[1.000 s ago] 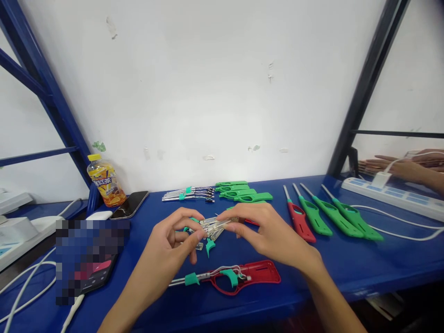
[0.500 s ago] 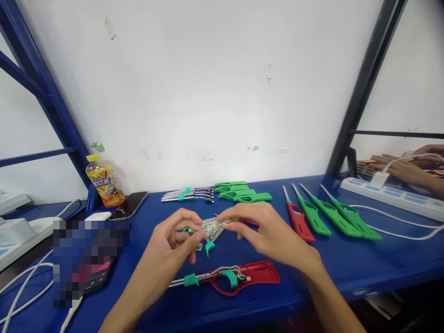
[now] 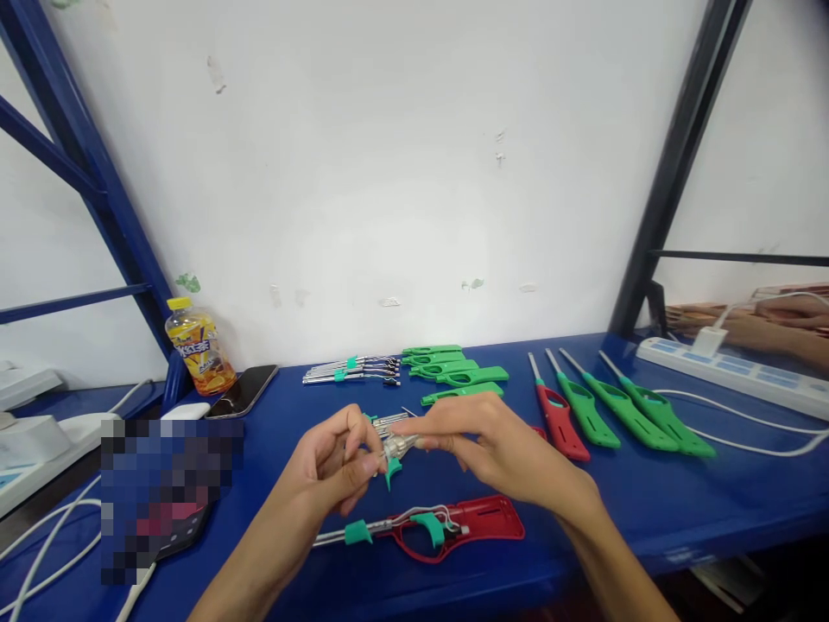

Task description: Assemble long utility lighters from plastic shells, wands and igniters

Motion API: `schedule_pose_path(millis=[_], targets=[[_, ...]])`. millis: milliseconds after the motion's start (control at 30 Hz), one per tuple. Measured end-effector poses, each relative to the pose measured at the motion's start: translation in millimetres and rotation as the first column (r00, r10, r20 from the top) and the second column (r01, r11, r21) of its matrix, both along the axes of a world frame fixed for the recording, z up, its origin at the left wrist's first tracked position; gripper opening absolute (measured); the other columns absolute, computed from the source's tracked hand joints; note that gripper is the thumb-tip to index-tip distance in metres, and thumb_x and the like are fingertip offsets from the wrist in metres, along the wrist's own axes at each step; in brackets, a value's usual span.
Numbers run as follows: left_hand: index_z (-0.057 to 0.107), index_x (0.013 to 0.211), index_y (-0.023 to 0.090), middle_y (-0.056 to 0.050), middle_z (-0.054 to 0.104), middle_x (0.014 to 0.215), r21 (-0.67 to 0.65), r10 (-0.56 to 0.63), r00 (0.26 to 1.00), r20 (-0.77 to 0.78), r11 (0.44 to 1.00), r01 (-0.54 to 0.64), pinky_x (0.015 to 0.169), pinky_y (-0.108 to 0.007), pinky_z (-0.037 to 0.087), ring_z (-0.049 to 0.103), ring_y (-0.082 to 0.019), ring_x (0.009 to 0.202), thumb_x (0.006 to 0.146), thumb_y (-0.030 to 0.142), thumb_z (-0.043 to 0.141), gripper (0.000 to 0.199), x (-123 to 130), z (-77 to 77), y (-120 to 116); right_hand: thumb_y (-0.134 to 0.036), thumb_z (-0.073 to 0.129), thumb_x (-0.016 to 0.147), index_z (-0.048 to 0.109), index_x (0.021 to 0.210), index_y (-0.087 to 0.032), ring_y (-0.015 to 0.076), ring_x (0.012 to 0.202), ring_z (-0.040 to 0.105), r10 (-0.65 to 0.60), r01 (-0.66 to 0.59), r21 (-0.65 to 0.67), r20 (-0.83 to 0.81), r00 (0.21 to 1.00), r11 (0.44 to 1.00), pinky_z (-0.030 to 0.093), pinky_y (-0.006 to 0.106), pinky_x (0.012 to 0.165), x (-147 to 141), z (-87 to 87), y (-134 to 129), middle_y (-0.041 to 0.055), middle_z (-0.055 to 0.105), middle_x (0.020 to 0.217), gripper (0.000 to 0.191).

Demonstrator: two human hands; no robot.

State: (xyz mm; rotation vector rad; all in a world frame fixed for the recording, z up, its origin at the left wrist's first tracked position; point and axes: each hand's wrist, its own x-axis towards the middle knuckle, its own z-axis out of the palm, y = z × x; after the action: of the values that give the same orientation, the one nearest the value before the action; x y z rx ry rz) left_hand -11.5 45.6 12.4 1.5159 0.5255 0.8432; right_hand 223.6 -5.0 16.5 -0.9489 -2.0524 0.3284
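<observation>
My left hand (image 3: 333, 466) pinches one end of a clear plastic lighter gas tank (image 3: 400, 446) between thumb and fingertips. From the other side, the fingers of my right hand (image 3: 498, 445) close on the same tank, covering much of it. Below both hands lies a red lighter casing half (image 3: 496, 518), its inside facing up, with a metal tube, white wires and a teal trigger (image 3: 427, 525) laid in it. Just behind the tank are several metal-and-clear parts (image 3: 389, 423), partly hidden, and another teal trigger (image 3: 393, 472).
Green casing halves (image 3: 476, 377) and wired metal tubes (image 3: 353, 371) lie near the wall. Finished-looking lighters (image 3: 592, 415) stand in a row at right, before a power strip (image 3: 738, 371). At left are a drink bottle (image 3: 200, 350) and phone (image 3: 249, 390). A person's arm shows far right.
The tank has tilted and come down slightly between my hands, and my right fingers have shifted left along it. The whole view has shifted slightly.
</observation>
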Motion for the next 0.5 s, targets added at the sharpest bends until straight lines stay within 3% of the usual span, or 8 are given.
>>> schedule_pose_path(millis=[133, 267, 500], targets=[[0.038, 0.078, 0.022, 0.007, 0.051, 0.079, 0.016, -0.036, 0.999, -0.004, 0.999, 0.036, 0.049, -0.022, 0.02, 0.024, -0.007, 0.056, 0.095, 0.044, 0.079, 0.049, -1.1, -4.0, 3.4, -0.016, 0.057, 0.11, 0.079, 0.132, -0.03, 0.0154, 0.084, 0.071, 0.019, -0.019, 0.004, -0.002, 1.0, 1.0, 0.051, 0.028, 0.077, -1.2, -1.5, 1.3, 0.0011, 0.084, 0.102, 0.034], [0.036, 0.079, 0.023, 0.007, 0.046, 0.078, 0.057, -0.094, 0.996, 0.002, 0.994, 0.093, 0.048, -0.023, 0.02, 0.022, -0.009, 0.057, 0.099, 0.043, 0.075, 0.048, -4.1, -9.1, 7.4, -0.015, 0.059, 0.109, 0.078, 0.133, -0.029, 0.0148, 0.08, 0.07, 0.012, -0.012, 0.007, 0.005, 1.0, 1.0, 0.05, 0.027, 0.075, -1.6, -2.1, 0.5, 0.0009, 0.083, 0.1, 0.034], [0.031, 0.077, 0.024, 0.007, 0.036, 0.077, 0.164, -0.049, 0.998, -0.049, 0.985, 0.057, 0.052, -0.024, 0.022, 0.021, -0.012, 0.062, 0.103, 0.045, 0.068, 0.05, -7.9, -9.0, 3.5, -0.017, 0.059, 0.109, 0.078, 0.134, -0.03, 0.015, 0.072, 0.064, -0.037, 0.036, 0.021, 0.068, 0.997, 0.999, 0.045, 0.029, 0.069, -2.3, -2.9, -3.3, -0.0001, 0.08, 0.089, 0.034]])
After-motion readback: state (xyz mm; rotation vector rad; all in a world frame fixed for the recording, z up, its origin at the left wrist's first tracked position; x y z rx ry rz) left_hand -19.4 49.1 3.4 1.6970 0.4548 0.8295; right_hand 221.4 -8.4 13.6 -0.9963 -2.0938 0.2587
